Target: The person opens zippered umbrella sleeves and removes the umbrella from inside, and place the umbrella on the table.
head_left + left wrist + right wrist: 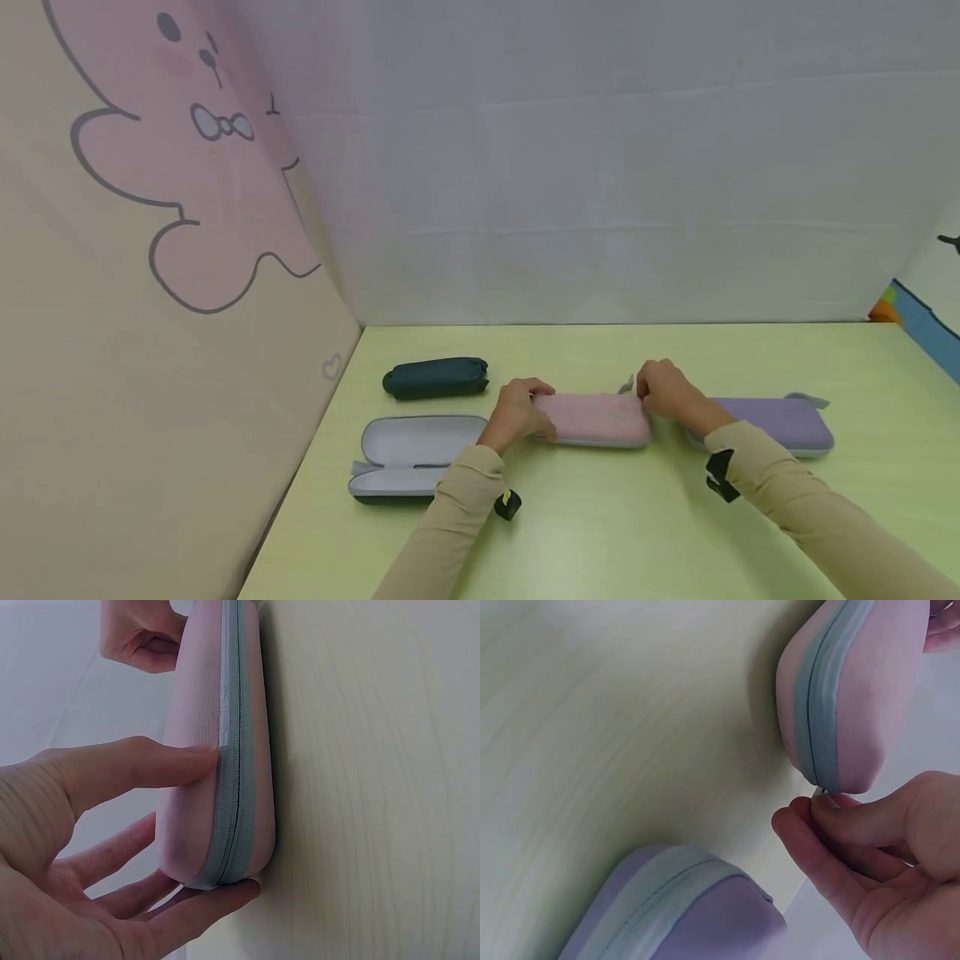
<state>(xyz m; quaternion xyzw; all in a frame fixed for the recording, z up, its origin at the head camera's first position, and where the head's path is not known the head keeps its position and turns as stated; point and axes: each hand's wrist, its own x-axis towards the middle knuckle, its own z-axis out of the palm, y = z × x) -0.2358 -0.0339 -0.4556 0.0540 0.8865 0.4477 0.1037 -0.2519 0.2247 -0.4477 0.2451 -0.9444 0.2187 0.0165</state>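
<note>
A pink zip case [592,417] with a grey zipper band lies on the table, its lid down. My left hand [517,412] grips its left end; in the left wrist view the thumb [176,763] presses the side by the zipper band [232,772] while the other fingers wrap the end. At the right end my right hand [663,390] pinches the small zipper pull [820,792] between thumb and fingertips, which hide most of it. The zipper looks closed along the parts in sight. A grey strap [627,385] sticks out behind the case.
Right of the pink case lies a purple zip case [772,421], partly behind my right forearm. An open case with a pale grey lining [427,442] stands at the left, a dark green folded pouch [438,377] behind it. Curtains border the light table [600,533] at back and left.
</note>
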